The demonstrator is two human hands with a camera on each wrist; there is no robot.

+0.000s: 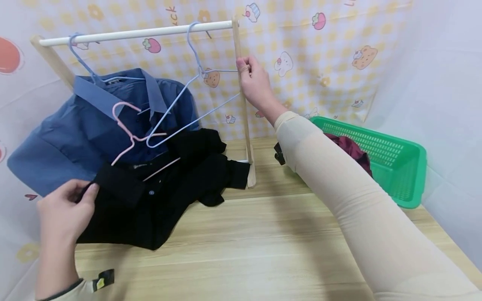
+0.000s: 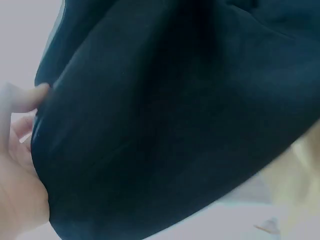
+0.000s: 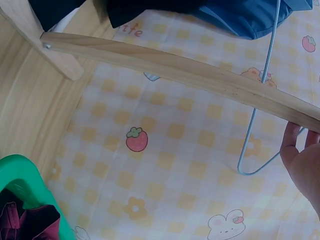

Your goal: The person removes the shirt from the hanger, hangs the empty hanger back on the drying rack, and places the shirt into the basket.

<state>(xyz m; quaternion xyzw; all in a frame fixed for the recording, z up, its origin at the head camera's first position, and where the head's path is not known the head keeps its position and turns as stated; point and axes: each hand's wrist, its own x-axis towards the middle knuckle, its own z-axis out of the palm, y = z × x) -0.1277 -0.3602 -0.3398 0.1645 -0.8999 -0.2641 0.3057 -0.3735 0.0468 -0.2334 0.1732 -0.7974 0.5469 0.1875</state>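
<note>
My left hand point(image 1: 67, 211) pinches the collar of a black shirt point(image 1: 124, 219) between thumb and fingers. The shirt lies partly on the table, and a pink hanger point(image 1: 131, 137) sticks up out of its neck. Farther right, my right hand point(image 1: 259, 83) grips the wooden upright point(image 1: 242, 113) of a small clothes rack. A bare light-blue hanger point(image 1: 176, 100) hangs from the rail beside that hand. At the rack's left, a blue shirt point(image 1: 98, 125) hangs on another light-blue hanger point(image 1: 84, 60). Black cloth fills most of the left wrist view.
A green basket point(image 1: 414, 167) with dark red clothing point(image 1: 352, 149) stands on the right of the wooden table point(image 1: 241, 246). The rack's white rail point(image 1: 139, 33) runs across the back, before a checked curtain point(image 1: 331, 50). My right sleeve partly covers the basket.
</note>
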